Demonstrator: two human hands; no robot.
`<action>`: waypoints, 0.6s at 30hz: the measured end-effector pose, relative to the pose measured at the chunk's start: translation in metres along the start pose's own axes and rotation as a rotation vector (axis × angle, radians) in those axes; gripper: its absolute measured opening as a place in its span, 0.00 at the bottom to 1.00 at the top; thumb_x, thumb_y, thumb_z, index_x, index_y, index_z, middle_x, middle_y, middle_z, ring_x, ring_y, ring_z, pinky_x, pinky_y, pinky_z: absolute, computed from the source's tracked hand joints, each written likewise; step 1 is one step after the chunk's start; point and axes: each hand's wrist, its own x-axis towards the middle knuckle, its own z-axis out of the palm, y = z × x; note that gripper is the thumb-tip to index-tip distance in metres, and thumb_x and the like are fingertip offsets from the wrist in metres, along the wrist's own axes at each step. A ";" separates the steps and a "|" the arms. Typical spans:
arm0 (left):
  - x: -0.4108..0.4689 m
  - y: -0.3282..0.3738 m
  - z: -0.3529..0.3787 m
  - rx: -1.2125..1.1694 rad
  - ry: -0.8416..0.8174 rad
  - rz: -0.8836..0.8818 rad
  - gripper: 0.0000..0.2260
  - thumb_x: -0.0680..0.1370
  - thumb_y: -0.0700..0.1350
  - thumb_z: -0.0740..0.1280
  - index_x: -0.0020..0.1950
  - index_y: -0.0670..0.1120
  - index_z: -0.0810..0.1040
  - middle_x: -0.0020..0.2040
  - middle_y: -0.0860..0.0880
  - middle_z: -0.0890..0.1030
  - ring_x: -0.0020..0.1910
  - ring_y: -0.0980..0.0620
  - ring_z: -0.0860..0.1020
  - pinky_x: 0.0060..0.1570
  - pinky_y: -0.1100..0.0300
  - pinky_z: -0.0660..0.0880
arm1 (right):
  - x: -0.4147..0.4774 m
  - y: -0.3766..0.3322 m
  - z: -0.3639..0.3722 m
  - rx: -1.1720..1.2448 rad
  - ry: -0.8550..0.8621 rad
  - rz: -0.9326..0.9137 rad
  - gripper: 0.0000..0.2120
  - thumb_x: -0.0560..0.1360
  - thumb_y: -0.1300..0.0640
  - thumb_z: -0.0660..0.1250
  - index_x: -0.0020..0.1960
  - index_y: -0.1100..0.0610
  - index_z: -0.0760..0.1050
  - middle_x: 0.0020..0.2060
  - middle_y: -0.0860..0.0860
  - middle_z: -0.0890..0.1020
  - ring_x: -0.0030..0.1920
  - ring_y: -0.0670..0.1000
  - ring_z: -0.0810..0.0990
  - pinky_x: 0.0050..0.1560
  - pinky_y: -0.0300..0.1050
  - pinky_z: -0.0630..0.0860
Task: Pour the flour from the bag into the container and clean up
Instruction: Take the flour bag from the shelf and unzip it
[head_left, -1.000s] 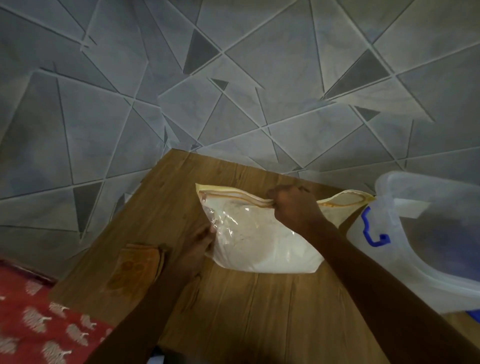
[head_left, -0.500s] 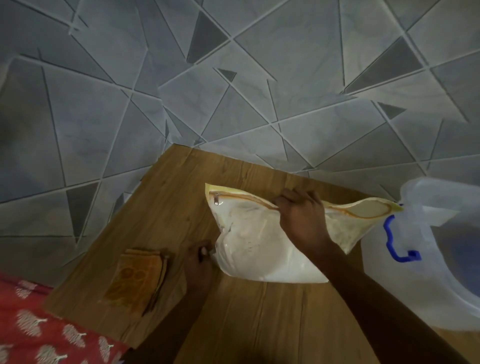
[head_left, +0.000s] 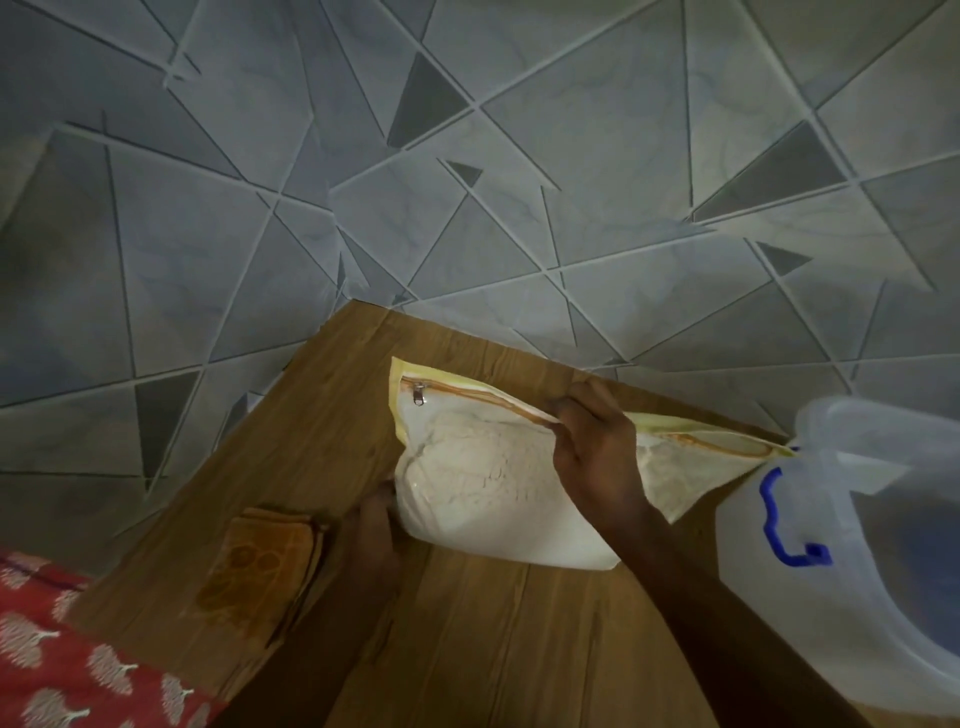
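Open tabletop (head_left: 519, 649) before the bag (head_left: 483, 493); container (head_left: 769, 597) just beside right, folded cloth (head_left: 260, 561) left, wall (head_left: 467, 208) behind.

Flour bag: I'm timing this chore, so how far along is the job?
Done: the flour bag looks unzipped, its slider at the left end, mouth gaping on the right. In hand: the right hand pinches the zip edge while the left hand touches the lower left corner. Left: the flour sits in the bag; pouring into the container and wiping with the cloth remain.
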 end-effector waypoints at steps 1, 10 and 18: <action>0.001 0.005 0.001 -0.080 -0.026 -0.040 0.14 0.84 0.46 0.60 0.61 0.41 0.81 0.55 0.41 0.83 0.54 0.46 0.81 0.52 0.53 0.78 | 0.004 -0.001 -0.002 0.008 0.016 0.007 0.08 0.64 0.74 0.66 0.41 0.68 0.81 0.37 0.58 0.80 0.37 0.57 0.78 0.37 0.40 0.71; 0.007 0.058 0.008 -0.611 -0.207 -0.025 0.29 0.80 0.65 0.59 0.72 0.48 0.76 0.69 0.43 0.79 0.69 0.40 0.75 0.74 0.37 0.64 | 0.048 -0.023 -0.029 0.104 0.162 0.049 0.06 0.69 0.71 0.69 0.42 0.64 0.82 0.33 0.50 0.75 0.35 0.48 0.73 0.36 0.29 0.61; -0.025 0.172 0.043 -0.600 -0.271 0.044 0.28 0.84 0.61 0.52 0.78 0.46 0.65 0.71 0.47 0.74 0.63 0.49 0.78 0.51 0.53 0.77 | 0.087 -0.045 -0.083 0.246 0.386 0.151 0.18 0.72 0.65 0.72 0.32 0.51 0.67 0.28 0.43 0.67 0.29 0.40 0.66 0.32 0.35 0.62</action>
